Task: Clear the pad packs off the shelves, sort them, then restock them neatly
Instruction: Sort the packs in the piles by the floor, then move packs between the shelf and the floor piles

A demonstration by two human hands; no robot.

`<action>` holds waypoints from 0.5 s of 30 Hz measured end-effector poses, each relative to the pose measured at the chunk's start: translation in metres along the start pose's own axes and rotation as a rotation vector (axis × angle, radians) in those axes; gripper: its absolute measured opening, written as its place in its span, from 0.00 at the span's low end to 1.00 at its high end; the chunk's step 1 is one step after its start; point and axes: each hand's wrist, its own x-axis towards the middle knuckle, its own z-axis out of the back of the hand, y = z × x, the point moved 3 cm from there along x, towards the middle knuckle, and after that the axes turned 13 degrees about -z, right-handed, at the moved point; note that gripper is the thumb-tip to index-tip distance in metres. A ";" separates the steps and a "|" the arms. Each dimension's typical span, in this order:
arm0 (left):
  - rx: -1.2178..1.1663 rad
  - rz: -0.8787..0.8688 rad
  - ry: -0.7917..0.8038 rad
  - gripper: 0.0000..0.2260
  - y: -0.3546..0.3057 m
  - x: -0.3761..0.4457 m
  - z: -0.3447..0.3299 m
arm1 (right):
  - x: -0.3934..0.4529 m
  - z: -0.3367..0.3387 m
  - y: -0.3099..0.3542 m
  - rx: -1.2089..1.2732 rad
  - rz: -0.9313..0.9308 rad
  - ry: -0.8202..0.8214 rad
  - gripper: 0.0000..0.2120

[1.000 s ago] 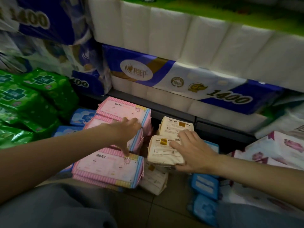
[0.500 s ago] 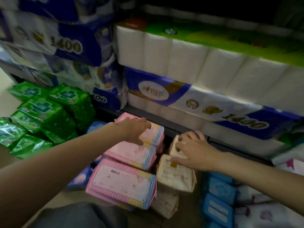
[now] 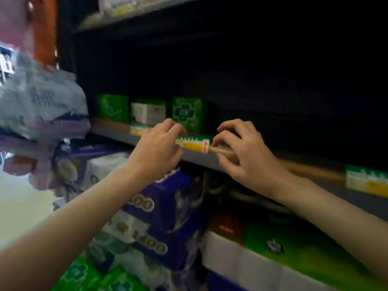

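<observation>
Restocking judged pending: price tag point(image 3: 193, 144) on shelf edge point(image 3: 117, 132) pinched by left hand point(image 3: 156, 147) and right hand point(image 3: 241, 150); pack retrieval required next.

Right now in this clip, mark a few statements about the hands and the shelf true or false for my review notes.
1. Both hands are at the shelf's front edge. True: the left hand and right hand flank the green-and-yellow price label.
2. The right hand holds a pink pad pack. False: no pack is in it; its fingers curl at the edge strip.
3. Three small green and white packs stand on the grey shelf. True.
4. The shelf's right part is packed full. False: it looks dark and bare.
</observation>
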 end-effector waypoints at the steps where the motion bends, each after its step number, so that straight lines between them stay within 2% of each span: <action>1: 0.016 0.014 0.003 0.12 0.014 0.000 0.003 | 0.016 -0.003 0.000 -0.002 -0.011 -0.003 0.10; 8: 0.016 0.215 0.032 0.15 0.118 -0.005 0.006 | 0.101 -0.042 0.000 -0.124 -0.189 0.170 0.20; 12: 0.045 0.258 0.031 0.16 0.166 0.013 -0.003 | 0.153 -0.080 -0.006 -0.188 -0.265 0.290 0.27; 15: 0.109 0.251 0.154 0.21 0.192 0.040 -0.021 | 0.203 -0.111 -0.024 -0.334 -0.294 0.345 0.34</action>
